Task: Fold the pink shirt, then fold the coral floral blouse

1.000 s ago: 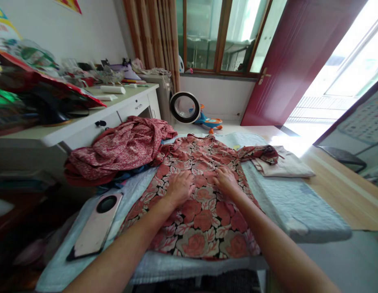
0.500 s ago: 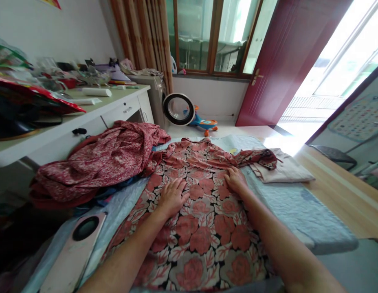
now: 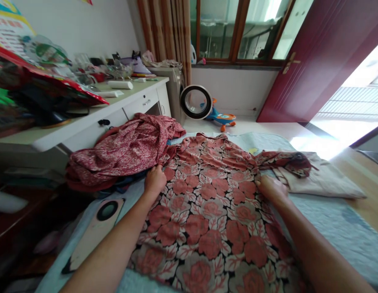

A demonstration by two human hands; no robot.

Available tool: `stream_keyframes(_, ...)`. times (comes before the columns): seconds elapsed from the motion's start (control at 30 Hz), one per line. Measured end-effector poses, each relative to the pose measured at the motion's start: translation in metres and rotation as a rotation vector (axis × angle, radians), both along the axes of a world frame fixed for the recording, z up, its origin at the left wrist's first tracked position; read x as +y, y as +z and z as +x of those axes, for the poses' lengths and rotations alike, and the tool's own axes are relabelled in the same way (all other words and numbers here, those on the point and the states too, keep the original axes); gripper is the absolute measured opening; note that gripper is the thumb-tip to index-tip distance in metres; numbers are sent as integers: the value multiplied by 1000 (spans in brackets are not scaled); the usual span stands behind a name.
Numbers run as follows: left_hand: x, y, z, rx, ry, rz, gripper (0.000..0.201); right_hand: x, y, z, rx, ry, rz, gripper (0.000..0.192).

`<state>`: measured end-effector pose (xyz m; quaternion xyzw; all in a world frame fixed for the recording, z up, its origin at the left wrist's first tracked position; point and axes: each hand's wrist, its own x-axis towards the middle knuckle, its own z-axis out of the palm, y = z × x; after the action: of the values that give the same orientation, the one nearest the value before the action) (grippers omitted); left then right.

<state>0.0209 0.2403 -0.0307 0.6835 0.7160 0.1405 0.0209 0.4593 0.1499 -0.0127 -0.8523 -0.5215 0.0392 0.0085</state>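
A floral shirt [image 3: 207, 203] in red, grey and black lies spread face up, its collar end away from me. My left hand [image 3: 155, 180] is closed on its left edge, just below the sleeve. My right hand [image 3: 272, 188] is closed on the opposite edge, below the right sleeve, its fingertips partly hidden. That right sleeve reaches out over a folded cream cloth [image 3: 332, 179]. Beside my left hand is a heap of red patterned fabric [image 3: 124, 152], which covers part of the left sleeve.
A pale blue quilted pad [image 3: 326, 219] lies beneath the shirt. A light board with a dark round opening [image 3: 100, 228] rests near my left forearm. To the left stands a cluttered white desk [image 3: 140, 91]. Beyond are a washing machine's open door [image 3: 189, 116] and a blue ride-on toy [image 3: 221, 118].
Both hands have moved apart from flat on the shirt's front to its side edges, and their fingers have closed. My view has turned left, so the scene sits further right.
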Motion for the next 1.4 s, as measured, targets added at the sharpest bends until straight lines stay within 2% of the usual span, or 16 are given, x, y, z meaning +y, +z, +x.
stream_keyframes(0.13, 2, 2, -2, -71, 40, -145, 28, 0, 13, -7, 2, -45, -163, 31)
stream_keyframes(0.23, 4, 6, -1, -85, 56, -196, 19, -2, 18, -5, -5, -30, -135, 34)
stream_keyframes(0.33, 3, 5, -3, -71, 39, -116, 14, -4, 16, -1, -12, -26, -83, 35)
stream_keyframes(0.5, 9, 1, -10, -144, 57, -71, 26, -6, 6, 8, 56, -24, 0, 34)
stream_keyframes(0.6, 17, -1, -19, -174, 82, -140, 31, -8, 4, 13, 134, -27, 47, 40)
stream_keyframes(0.7, 24, -5, -27, -150, 40, -252, 36, -13, 6, 14, 199, -64, 79, 42)
stream_keyframes(0.8, 24, -7, -29, -115, 3, -307, 38, -18, 13, 8, 167, -81, 70, 39)
stream_keyframes(1.0, 7, -4, -16, 78, 72, -222, 40, -22, 23, -8, -8, -48, -18, 31)
stream_keyframes(1.1, 0, -3, -13, 89, 70, -202, 45, -27, 25, -8, 2, -7, -47, 35)
stream_keyframes(1.23, 6, -3, -21, 74, 63, -245, 52, -43, 30, -5, 29, -39, -134, 38)
stream_keyframes(1.33, 13, -5, -29, 42, 34, -323, 43, -56, 30, -9, 69, -36, -243, 44)
stream_keyframes(1.4, 12, -5, -31, -6, 12, -357, 33, -62, 26, -14, 80, -17, -256, 45)
